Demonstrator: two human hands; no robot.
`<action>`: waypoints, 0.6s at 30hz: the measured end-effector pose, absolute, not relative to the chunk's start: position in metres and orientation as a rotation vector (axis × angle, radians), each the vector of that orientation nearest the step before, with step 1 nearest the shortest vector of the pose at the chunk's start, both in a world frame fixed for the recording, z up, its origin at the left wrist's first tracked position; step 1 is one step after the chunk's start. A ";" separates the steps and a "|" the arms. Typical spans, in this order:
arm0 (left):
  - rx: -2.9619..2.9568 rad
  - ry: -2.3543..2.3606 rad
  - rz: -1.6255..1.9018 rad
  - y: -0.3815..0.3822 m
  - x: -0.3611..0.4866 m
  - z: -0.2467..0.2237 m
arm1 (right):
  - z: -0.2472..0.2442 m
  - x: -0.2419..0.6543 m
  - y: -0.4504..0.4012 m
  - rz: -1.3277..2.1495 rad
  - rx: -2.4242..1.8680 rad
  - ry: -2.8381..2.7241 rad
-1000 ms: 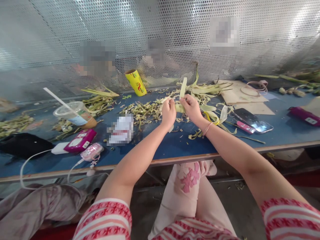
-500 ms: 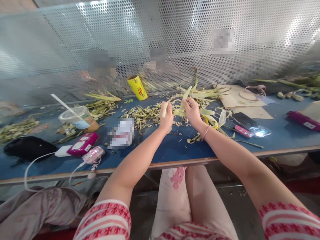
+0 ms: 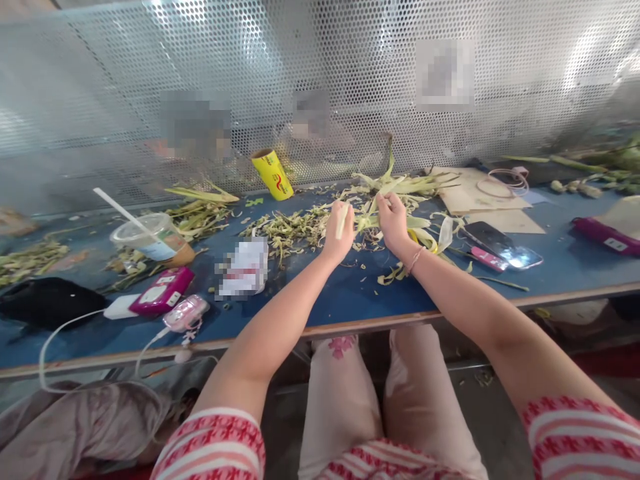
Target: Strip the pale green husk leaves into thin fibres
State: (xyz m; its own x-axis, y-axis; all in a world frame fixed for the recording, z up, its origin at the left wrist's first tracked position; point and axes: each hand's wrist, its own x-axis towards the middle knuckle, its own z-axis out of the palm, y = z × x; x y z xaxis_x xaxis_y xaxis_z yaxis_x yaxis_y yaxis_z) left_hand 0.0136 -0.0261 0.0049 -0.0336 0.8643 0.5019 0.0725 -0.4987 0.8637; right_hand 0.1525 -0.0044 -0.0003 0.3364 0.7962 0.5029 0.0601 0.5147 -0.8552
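Above the blue table, my left hand (image 3: 341, 233) is closed round a pale cream-green plant stalk (image 3: 342, 221), whose end sticks up past the fingers. Close beside it on the right, my right hand (image 3: 394, 219) pinches a pale green leaf strip (image 3: 367, 221) that stretches across between the two hands. Whether stalk and strip are one piece, I cannot tell. Under and behind the hands spreads a heap of small pale green plant scraps (image 3: 290, 230). Longer leaf strips (image 3: 425, 185) lie behind my right hand.
A yellow tube (image 3: 273, 175) leans near the perforated metal screen (image 3: 360, 87). To the left stand a plastic cup (image 3: 159, 241) with a straw, a purple device (image 3: 163, 291) and a black pouch (image 3: 53, 301). On the right lie a lit phone (image 3: 500, 245) and brown paper (image 3: 470, 190).
Both hands have shifted slightly right and stay closed, with the strip still between them. The leaf end above my right hand now leans further right. My knees have moved apart.
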 end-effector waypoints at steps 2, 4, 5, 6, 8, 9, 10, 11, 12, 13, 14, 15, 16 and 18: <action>1.757 0.969 1.550 -0.028 0.016 0.006 | -0.001 0.153 -0.002 0.587 -0.944 -1.082; 1.822 0.963 1.554 -0.028 0.016 0.006 | 0.000 0.153 -0.002 0.600 -0.961 -1.036; 1.835 0.982 1.578 -0.027 0.016 0.006 | 0.000 0.153 -0.003 0.615 -0.964 -1.030; 1.836 1.017 1.609 -0.026 0.015 0.006 | 0.001 0.153 -0.004 0.647 -0.965 -1.043; 1.814 1.097 1.678 -0.024 0.014 0.005 | 0.001 0.152 -0.006 0.766 -0.966 -1.126; 1.794 1.125 1.713 -0.023 0.013 0.004 | 0.002 0.151 -0.008 0.844 -0.969 -1.176; 1.773 1.141 1.744 -0.023 0.013 0.004 | 0.002 0.151 -0.009 0.927 -0.969 -1.220; 1.756 1.147 1.773 -0.022 0.013 0.004 | 0.002 0.150 -0.011 1.003 -0.964 -1.252; 1.745 1.151 1.795 -0.021 0.013 0.004 | 0.003 0.149 -0.012 1.066 -0.955 -1.269; 1.735 1.155 1.811 -0.021 0.012 0.004 | 0.004 0.148 -0.013 1.110 -0.945 -1.276; 1.721 1.161 1.822 -0.021 0.012 0.005 | 0.005 0.147 -0.014 1.137 -0.939 -1.278; 1.705 1.167 1.825 -0.020 0.012 0.005 | 0.006 0.147 -0.014 1.154 -0.943 -1.283; 1.688 1.174 1.824 -0.020 0.012 0.005 | 0.007 0.148 -0.015 1.167 -0.961 -1.289; 1.649 1.180 1.818 -0.019 0.011 0.005 | 0.009 0.149 -0.015 1.204 -1.032 -1.312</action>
